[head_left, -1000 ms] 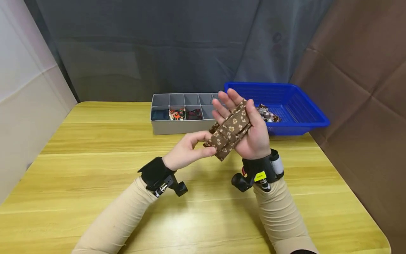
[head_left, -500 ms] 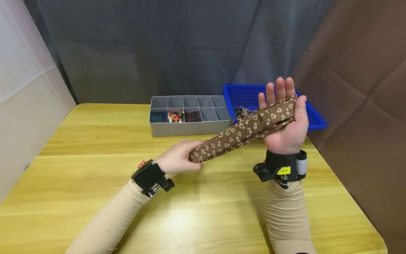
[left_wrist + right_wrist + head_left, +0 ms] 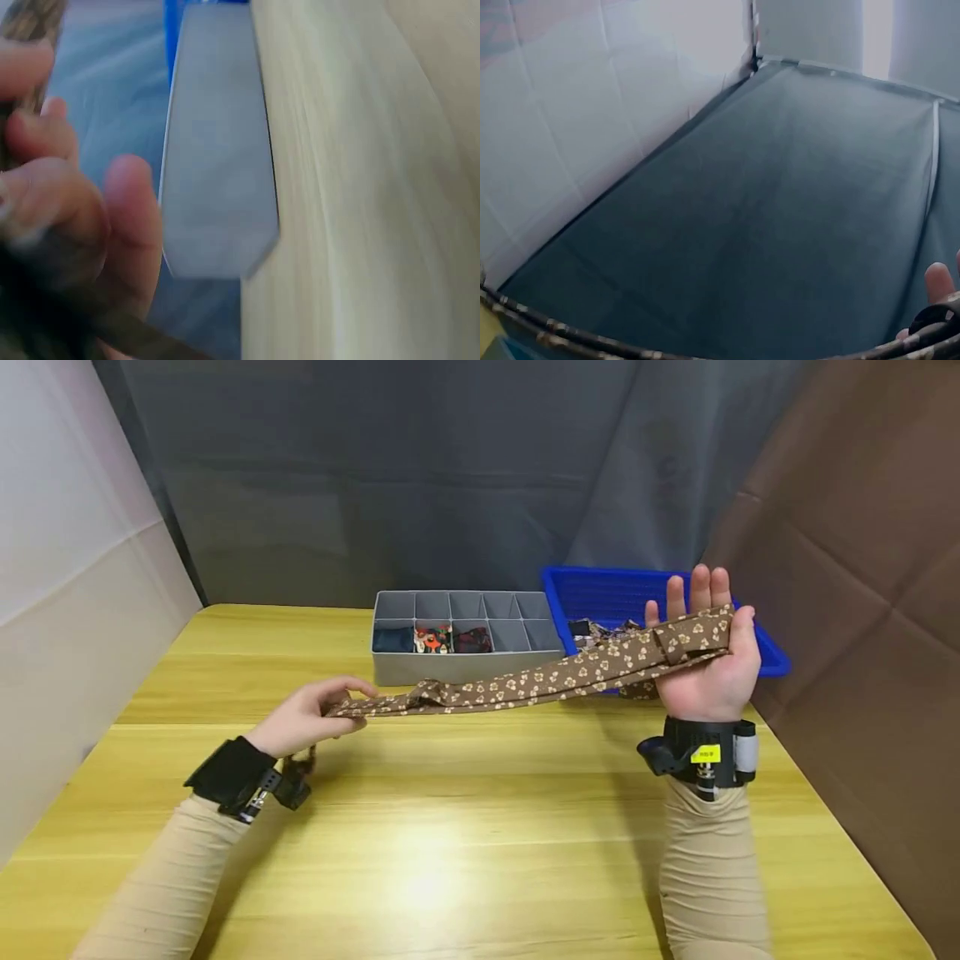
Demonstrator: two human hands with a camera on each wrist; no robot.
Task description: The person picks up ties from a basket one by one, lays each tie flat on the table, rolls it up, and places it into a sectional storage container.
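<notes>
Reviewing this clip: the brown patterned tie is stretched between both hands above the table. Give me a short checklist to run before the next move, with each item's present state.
1. Left hand pinches the narrow end of the tie: ok.
2. Right hand has the wide end across its palm, thumb over it: ok, though the fingers are straight, so the hold looks loose.
3. Tie pulled out straight, clear of the table: mostly ok; a small twist or fold shows near the left end.
4. Grey divided box within reach behind the tie: ok.
5. Free compartments in the box: ok, several look empty.
6. Blue basket contents: cannot tell, partly hidden.
</notes>
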